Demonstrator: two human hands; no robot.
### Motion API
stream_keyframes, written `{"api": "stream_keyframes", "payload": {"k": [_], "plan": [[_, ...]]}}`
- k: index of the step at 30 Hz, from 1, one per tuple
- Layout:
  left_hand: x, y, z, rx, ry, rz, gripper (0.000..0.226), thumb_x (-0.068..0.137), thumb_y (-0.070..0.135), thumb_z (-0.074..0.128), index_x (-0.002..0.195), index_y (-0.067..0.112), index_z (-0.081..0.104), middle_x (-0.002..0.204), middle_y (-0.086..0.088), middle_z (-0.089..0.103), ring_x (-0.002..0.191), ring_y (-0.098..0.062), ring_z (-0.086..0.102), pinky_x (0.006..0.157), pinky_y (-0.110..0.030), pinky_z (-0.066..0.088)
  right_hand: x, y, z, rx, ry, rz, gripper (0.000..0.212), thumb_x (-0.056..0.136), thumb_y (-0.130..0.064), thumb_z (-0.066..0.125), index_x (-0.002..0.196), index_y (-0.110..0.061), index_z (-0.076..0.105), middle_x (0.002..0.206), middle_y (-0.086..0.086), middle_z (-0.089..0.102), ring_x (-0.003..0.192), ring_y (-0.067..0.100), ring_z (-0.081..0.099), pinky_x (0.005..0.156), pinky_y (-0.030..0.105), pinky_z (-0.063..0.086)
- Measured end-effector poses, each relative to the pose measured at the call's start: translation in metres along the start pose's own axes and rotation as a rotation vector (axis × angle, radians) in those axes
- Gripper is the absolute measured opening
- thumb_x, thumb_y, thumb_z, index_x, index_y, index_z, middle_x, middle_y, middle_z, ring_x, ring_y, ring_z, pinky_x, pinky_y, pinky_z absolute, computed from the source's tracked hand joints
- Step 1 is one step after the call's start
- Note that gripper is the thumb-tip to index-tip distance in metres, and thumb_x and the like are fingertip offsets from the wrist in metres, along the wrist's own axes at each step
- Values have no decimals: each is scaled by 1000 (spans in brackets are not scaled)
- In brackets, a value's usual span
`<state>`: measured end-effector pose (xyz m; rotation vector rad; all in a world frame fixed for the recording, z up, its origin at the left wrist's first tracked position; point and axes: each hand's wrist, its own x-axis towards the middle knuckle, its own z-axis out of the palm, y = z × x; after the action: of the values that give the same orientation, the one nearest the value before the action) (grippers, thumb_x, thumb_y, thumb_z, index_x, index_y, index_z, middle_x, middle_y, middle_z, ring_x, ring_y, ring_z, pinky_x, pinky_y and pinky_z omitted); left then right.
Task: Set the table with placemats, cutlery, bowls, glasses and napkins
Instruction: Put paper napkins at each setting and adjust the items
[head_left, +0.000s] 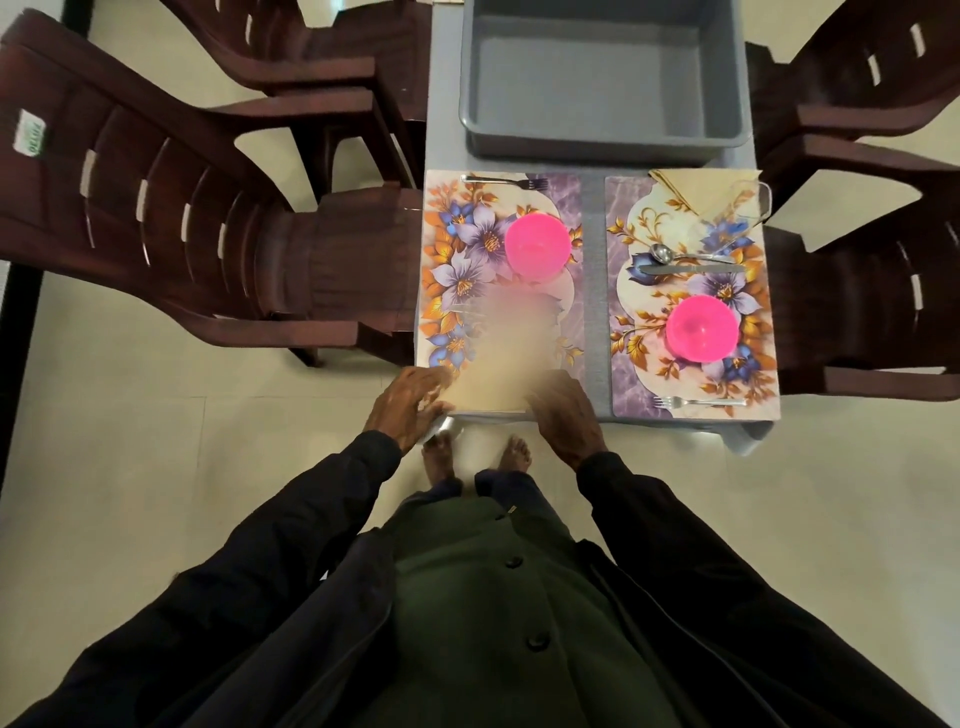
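Two floral placemats lie side by side on the grey table. The left placemat carries a pink bowl and a fork at its far edge. The right placemat holds a pink bowl, a spoon, a knife, a fork, a folded beige napkin and a clear glass. A beige napkin lies on the near end of the left placemat, partly blurred. My left hand and right hand rest on its two near corners with fingers fairly flat.
A grey plastic tub stands at the far end of the table. Dark brown plastic chairs flank the table on the left and on the right. My bare feet stand on the pale tiled floor at the table's near edge.
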<state>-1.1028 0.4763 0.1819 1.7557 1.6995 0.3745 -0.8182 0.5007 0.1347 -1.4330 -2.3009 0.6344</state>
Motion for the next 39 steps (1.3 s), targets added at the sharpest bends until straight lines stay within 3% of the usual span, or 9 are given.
{"api": "stream_keyframes", "payload": {"k": [4,8,11,14,17,20,24,28,39], "plan": [[28,24,-16,-236,96,-183,63,86,19,82,143,23,55,141,-1,56,123,-11,50,101,-15,40,17,2,-2,-13,-13,-54,32,92,-8,72,124,-4,67,123,17,69,117,32,64,97,44,54],[61,52,-30,-344,45,-191,72,83,2,82,146,8,47,132,6,48,103,5,49,80,8,34,32,13,-2,-53,44,-46,30,92,-7,70,122,-4,68,123,17,69,116,32,63,100,43,52],[75,59,-29,-341,0,-187,73,82,1,82,146,4,47,126,7,48,107,-1,50,83,6,39,47,24,-5,-89,104,21,28,94,-10,64,122,-5,66,119,16,69,112,32,62,96,41,52],[80,58,-25,-315,-20,-204,69,82,10,84,143,4,51,127,4,56,114,-10,55,104,-19,46,65,35,-10,-96,124,34,32,92,-16,71,122,-7,66,122,15,67,115,30,59,96,42,51],[81,54,-22,-309,28,-188,66,79,18,88,137,8,58,136,-9,61,120,-21,58,108,-40,48,79,43,-13,-86,117,59,35,93,-19,70,125,-6,66,126,16,67,120,32,59,101,44,51],[83,55,-19,-317,50,-200,64,81,18,86,137,7,58,137,-13,61,115,-14,53,103,-29,44,91,53,-7,-64,64,-12,40,95,-27,69,130,-8,64,135,13,63,130,28,54,109,45,47],[86,51,-15,-338,34,-219,65,82,17,85,139,5,56,137,-14,61,114,-12,53,97,-17,42,106,58,3,-60,42,-139,36,93,-13,72,129,-11,68,140,10,62,137,26,51,118,44,38],[87,49,-13,-358,23,-227,66,81,12,85,139,4,55,134,-12,62,109,-13,57,81,6,40,110,60,10,-44,25,-127,39,91,-7,73,129,-11,69,139,10,63,136,28,53,112,47,46],[88,48,-14,-406,23,-251,61,83,11,83,138,1,56,126,0,62,105,-7,60,93,-7,48,117,60,21,-45,118,-110,34,88,-7,74,122,-4,72,130,15,68,128,33,60,107,50,50]]}}
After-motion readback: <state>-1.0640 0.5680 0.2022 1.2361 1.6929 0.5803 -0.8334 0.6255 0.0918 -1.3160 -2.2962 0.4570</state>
